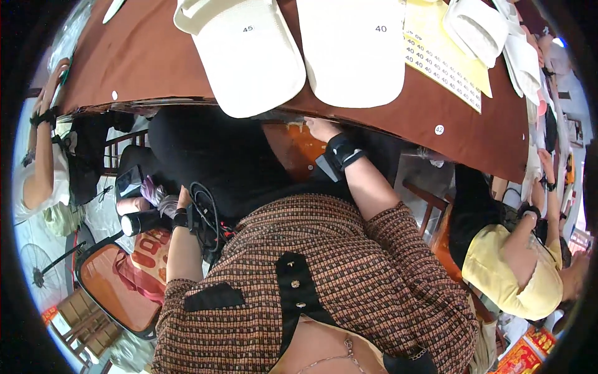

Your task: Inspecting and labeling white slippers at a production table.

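Note:
My right hand (pixel 321 129) is low between my legs, just under the table's front edge, beside the orange seat (pixel 301 149) I sit on. Its fingers look curled, and whatever they may hold is hidden. Down at my left side, my left hand (pixel 184 198) is by a neighbouring chair, close to a crumpled clear and purple plastic bag (pixel 152 191); its fingers are mostly hidden. A black strap with a small box (pixel 329 168) is on my right wrist. Two white slippers (pixel 255 68) lie on the brown table (pixel 156 56) in front of me.
A yellow sheet of printed stickers (pixel 445 68) lies right of the slippers, near more white slippers (pixel 476 28). Looped black cables (pixel 205 218) hang at my left. A black bottle (pixel 140 222) rests near an orange chair (pixel 103 280). A person in yellow (pixel 504 268) sits at right.

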Available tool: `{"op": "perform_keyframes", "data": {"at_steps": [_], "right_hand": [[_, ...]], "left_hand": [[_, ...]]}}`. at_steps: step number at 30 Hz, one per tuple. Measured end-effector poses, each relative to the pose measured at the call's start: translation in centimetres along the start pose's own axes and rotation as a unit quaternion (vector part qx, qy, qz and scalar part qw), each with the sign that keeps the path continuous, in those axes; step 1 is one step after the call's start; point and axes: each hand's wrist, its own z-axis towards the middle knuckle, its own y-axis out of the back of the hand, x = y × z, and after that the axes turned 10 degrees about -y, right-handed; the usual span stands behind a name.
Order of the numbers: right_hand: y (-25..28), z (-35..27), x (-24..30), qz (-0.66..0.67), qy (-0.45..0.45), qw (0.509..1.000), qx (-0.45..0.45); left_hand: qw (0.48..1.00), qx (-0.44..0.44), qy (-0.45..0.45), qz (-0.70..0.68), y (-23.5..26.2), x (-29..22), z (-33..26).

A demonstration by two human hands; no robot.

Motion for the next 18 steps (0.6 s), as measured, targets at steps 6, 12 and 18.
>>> {"op": "perform_keyframes", "data": {"at_steps": [6,12,18], "right_hand": [[1.4,-1.1,1.8,0.121,0.044,0.980,0.152],[2.9,-2.4,3.0,0.108,-0.024,0.980,0.164],[1.3,-2.2,1.2,0.151,-0.001,0.984,0.097]], "left_hand": [[0.934,-0.165,0.215,-0.233,-1.2,-3.9,-2.4],[0.904,-0.122,0.214,-0.348,-1.6,-3.8,-2.9],[0.858,-0.193,0.396,-0.265,-4.9,-6.9,-0.1]]}}
